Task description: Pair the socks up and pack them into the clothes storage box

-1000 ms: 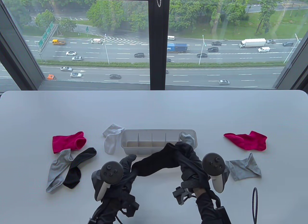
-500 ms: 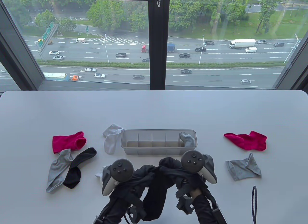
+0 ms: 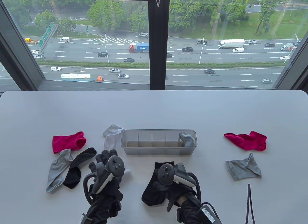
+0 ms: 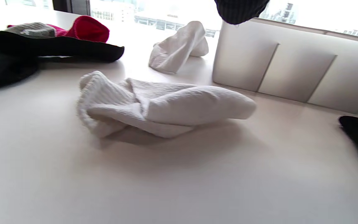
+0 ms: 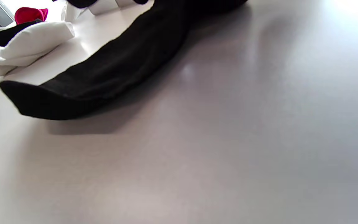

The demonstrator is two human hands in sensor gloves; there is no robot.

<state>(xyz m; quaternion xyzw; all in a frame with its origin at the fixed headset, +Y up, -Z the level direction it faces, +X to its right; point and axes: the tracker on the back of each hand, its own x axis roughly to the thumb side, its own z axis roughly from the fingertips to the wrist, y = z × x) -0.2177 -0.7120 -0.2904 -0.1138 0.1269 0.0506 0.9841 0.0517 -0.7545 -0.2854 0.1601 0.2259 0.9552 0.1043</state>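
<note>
Hands: two gloved hands w/ trackers worked at a white table (image 3: 154, 108) by a window.
Left hand (image 3: 105, 161): hovered over a crumpled white sock (image 4: 154, 105); fingers looked fairly straight and gripped nothing.
Right hand (image 3: 178, 175): rested on a black sock (image 3: 156, 187) lying flat on the table; can't tell if its fingers gripped the fabric.
Storage box (image 3: 158, 142): clear, w/ dividers, sat just beyond both hands, between them.
Inside box: one grey sock (image 3: 188, 138) in the end compartment, on the right-hand side.
Second white sock (image 3: 112, 136): beyond the left hand, touching the box's near end.
Left of left hand: another black sock (image 3: 78, 168) overlapping a grey one (image 3: 56, 169); red sock (image 3: 68, 141) just beyond them.
Right of right hand: a grey sock (image 3: 243, 167) close by; a red sock (image 3: 247, 140) beyond it, well apart from the box.
</note>
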